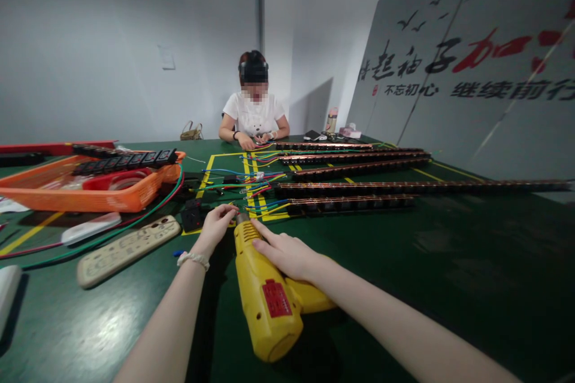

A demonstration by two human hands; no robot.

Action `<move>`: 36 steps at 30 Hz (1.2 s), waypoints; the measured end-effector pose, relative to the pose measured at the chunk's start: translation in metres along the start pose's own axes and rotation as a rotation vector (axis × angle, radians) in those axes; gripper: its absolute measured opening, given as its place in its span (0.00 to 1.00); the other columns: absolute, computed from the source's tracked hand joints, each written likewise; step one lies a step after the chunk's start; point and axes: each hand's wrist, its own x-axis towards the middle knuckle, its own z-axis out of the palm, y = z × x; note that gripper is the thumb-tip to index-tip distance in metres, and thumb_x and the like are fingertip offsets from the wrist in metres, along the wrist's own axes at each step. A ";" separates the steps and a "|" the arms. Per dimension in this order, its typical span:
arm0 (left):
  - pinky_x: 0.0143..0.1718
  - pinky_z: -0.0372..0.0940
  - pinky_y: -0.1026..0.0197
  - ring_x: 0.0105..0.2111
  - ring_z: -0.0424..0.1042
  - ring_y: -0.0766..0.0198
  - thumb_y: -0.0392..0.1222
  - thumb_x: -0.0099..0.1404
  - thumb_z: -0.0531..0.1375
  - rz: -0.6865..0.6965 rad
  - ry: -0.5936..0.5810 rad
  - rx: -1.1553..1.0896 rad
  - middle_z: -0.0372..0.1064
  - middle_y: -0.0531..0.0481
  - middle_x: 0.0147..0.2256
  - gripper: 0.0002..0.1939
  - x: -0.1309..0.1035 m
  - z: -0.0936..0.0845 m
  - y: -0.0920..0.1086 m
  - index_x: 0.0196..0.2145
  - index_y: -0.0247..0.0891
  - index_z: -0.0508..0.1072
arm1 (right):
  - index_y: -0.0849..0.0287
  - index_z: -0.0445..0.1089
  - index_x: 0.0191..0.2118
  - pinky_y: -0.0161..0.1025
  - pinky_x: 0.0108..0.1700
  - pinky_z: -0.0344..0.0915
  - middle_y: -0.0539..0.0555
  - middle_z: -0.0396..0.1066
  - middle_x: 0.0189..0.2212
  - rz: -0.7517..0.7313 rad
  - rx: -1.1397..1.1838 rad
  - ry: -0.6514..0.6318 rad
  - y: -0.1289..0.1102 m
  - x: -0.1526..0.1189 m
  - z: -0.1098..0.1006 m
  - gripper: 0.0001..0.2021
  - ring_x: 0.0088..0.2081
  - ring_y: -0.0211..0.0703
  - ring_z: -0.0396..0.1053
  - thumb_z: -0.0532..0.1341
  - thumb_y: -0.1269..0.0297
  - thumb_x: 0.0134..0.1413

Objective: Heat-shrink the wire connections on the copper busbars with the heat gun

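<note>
A yellow heat gun (265,293) with a red label lies on the green table, its metal nozzle pointing away from me. My right hand (287,251) is wrapped over the gun's barrel from the right, fingers towards the nozzle. Just left of the nozzle tip, my left hand (218,224) is closed in a pinch; what sits between its fingertips is too small to make out. Coloured wires (265,213) run from the nearest black strip (354,204) towards the nozzle. A black socket block (192,215) stands left of my left hand.
Several long black strips with copper bars (359,187) lie across the table. To the left are an orange basket (135,200) holding parts, a beige power strip (130,250) and a white object (91,228). Across the table sits a person (255,114) handling wires.
</note>
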 end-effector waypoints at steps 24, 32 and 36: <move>0.28 0.62 0.64 0.24 0.66 0.66 0.51 0.49 0.59 0.009 -0.019 0.073 0.69 0.50 0.26 0.17 0.002 -0.002 -0.006 0.31 0.34 0.74 | 0.45 0.36 0.64 0.51 0.49 0.56 0.60 0.61 0.54 0.189 0.125 0.080 0.056 -0.032 -0.021 0.34 0.51 0.58 0.62 0.38 0.37 0.56; 0.28 0.63 0.63 0.25 0.66 0.65 0.51 0.48 0.59 0.002 -0.016 0.053 0.69 0.49 0.27 0.18 0.001 -0.002 -0.006 0.31 0.33 0.74 | 0.41 0.37 0.64 0.52 0.48 0.58 0.58 0.60 0.55 0.257 0.115 0.157 0.064 -0.037 -0.028 0.31 0.51 0.59 0.63 0.39 0.39 0.57; 0.28 0.63 0.63 0.24 0.66 0.65 0.51 0.48 0.59 0.000 -0.021 0.057 0.69 0.49 0.26 0.18 0.002 -0.002 -0.005 0.31 0.33 0.74 | 0.43 0.38 0.64 0.52 0.49 0.57 0.58 0.60 0.56 0.268 0.112 0.146 0.066 -0.035 -0.028 0.32 0.51 0.59 0.62 0.39 0.39 0.57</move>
